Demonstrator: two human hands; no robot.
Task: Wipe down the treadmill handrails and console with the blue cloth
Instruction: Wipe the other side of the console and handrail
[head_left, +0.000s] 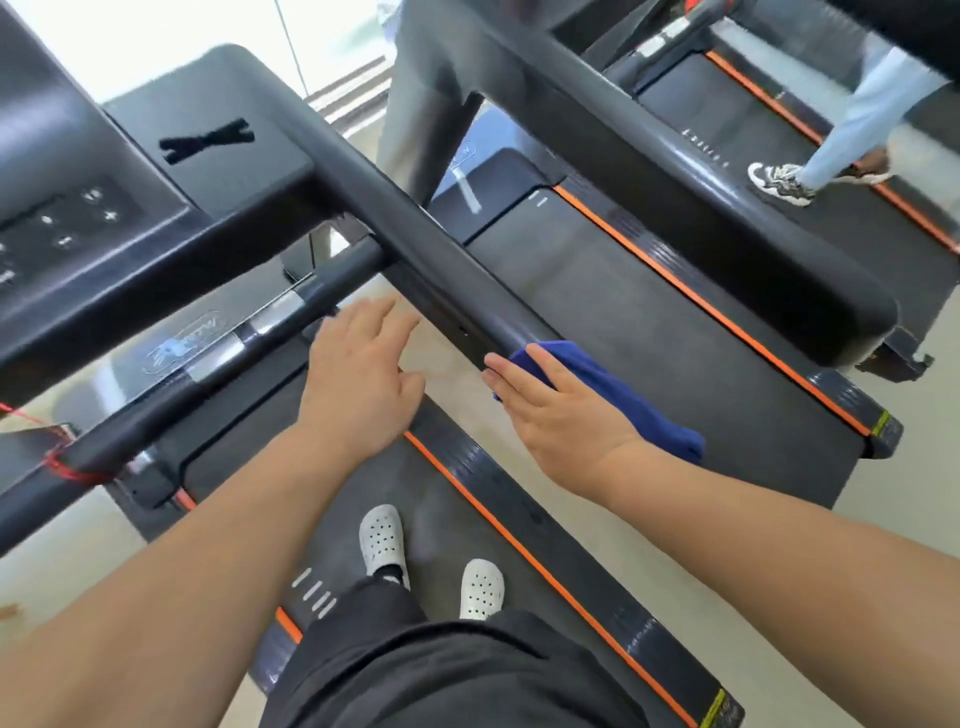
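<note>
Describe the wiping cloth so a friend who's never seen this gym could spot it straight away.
Find the treadmill the person in white clogs stands on, then follow its thick black handrail down to its near end. There, under the right hand, sits the blue cloth. It is the only deep blue, soft thing here; everything around is hard, black or orange-trimmed.

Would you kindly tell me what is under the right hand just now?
The blue cloth lies under the right hand, against the end of the handrail. The hand covers the cloth's middle, so that part cannot be seen.
</note>
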